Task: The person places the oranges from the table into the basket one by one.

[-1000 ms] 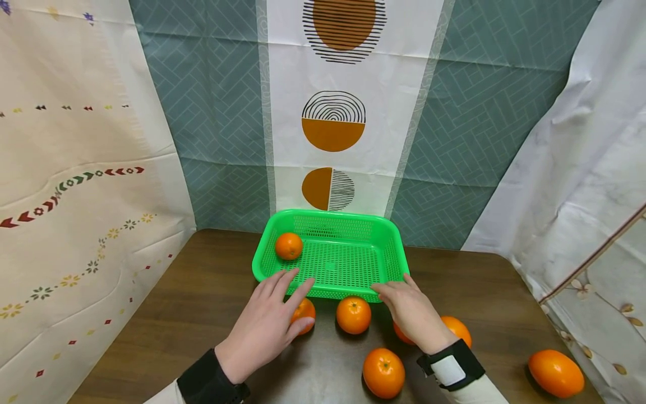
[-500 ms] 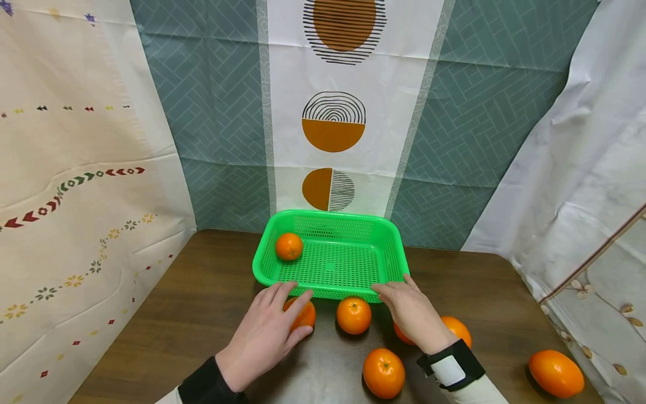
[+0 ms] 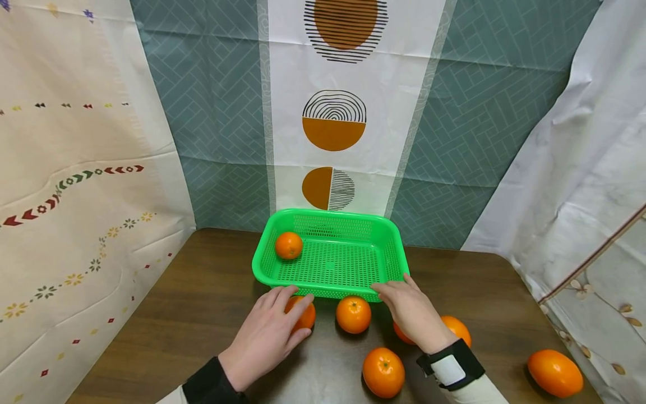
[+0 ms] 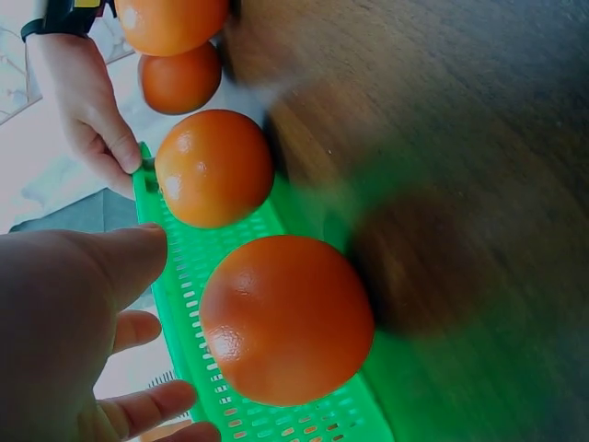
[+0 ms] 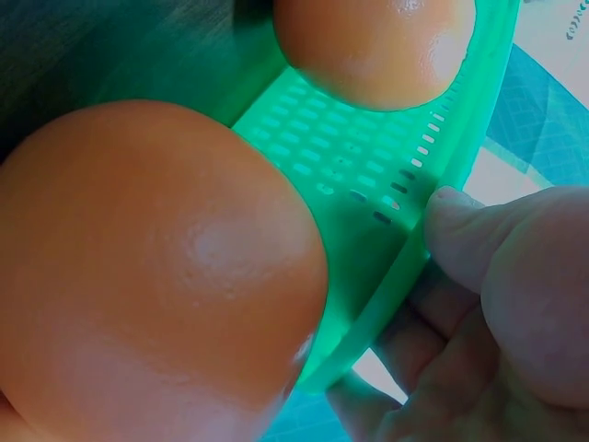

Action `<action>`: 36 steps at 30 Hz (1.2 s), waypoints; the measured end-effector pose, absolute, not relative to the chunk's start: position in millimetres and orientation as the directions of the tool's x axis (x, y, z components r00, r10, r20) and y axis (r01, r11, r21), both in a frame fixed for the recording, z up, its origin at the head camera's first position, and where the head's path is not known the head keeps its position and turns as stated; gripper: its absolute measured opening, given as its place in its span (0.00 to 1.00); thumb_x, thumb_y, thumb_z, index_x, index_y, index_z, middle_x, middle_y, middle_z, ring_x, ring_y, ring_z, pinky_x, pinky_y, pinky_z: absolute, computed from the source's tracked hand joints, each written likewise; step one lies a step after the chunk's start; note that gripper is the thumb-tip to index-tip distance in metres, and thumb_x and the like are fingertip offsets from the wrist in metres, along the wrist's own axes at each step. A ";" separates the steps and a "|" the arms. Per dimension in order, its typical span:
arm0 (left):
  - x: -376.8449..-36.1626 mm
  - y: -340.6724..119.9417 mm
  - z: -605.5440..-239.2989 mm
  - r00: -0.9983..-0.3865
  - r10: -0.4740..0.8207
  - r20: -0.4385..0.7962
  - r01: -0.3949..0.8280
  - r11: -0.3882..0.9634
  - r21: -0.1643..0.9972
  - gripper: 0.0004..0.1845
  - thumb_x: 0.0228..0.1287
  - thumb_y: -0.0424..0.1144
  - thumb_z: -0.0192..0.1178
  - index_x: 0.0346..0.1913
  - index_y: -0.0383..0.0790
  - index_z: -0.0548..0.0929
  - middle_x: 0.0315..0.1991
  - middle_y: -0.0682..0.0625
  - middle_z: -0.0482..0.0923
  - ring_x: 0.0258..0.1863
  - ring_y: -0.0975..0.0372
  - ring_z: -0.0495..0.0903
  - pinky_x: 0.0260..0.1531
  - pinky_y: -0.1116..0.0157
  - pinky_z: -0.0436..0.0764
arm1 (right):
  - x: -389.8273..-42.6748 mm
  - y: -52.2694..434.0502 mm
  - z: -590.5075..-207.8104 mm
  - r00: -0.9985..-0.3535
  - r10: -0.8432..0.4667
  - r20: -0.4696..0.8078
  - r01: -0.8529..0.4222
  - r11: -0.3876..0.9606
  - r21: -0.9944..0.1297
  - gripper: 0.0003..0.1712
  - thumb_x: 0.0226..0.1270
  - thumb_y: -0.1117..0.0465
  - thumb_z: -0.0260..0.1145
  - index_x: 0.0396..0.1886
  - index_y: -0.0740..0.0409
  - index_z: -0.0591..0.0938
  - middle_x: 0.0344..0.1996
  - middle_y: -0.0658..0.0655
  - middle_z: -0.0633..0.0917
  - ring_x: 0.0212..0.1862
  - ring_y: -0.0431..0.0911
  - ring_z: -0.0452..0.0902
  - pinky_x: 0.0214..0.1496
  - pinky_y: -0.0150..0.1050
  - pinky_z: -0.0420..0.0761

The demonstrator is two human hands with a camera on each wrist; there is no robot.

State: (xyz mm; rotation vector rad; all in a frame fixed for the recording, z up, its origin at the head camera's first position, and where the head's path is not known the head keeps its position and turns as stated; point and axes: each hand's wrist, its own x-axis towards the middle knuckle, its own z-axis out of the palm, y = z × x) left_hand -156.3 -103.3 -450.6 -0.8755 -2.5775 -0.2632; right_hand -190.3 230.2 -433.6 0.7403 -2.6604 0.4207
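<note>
Now the left hand (image 3: 264, 336) has closed in over the round, glossy orange fruit (image 3: 303, 315) lying at about seven o'clock from the green perforated plastic basket (image 3: 330, 292): a second ago its fingers were spread flat and reaching over the near rim, and they have since drawn back and curved down around the fruit, thumb beneath it. In the left wrist view that orange (image 4: 287, 318) sits just off the palm, so the hold looks loose rather than firm; I judge this the start of a pick-up. The right hand (image 3: 411, 311) has not shifted; its fingertips pinch the basket's near right corner, thumb on the wall in the right wrist view, steadying it. A second orange (image 3: 289, 245) lies inside the basket at ten o'clock. Others lie on the dark wooden table (image 3: 202, 297).
</note>
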 end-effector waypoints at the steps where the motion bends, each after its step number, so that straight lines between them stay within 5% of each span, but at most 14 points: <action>1: -156.4 -103.2 -451.0 -0.722 0.541 0.430 0.618 0.785 0.049 0.32 0.73 0.54 0.76 0.73 0.47 0.83 0.67 0.38 0.78 0.65 0.44 0.78 0.66 0.43 0.80 | -190.2 230.1 -433.5 -0.804 -0.439 0.402 -0.541 0.820 -0.188 0.17 0.74 0.71 0.75 0.59 0.57 0.91 0.47 0.53 0.93 0.54 0.50 0.89 0.76 0.69 0.71; 36: -163.8 -101.0 -464.5 -0.712 0.567 0.414 0.641 0.766 0.055 0.28 0.67 0.46 0.81 0.66 0.45 0.85 0.62 0.39 0.77 0.57 0.46 0.78 0.52 0.53 0.88 | -190.6 230.3 -433.2 -0.819 -0.432 0.377 -0.529 0.822 -0.208 0.17 0.74 0.71 0.74 0.59 0.58 0.90 0.47 0.54 0.93 0.55 0.52 0.89 0.78 0.70 0.68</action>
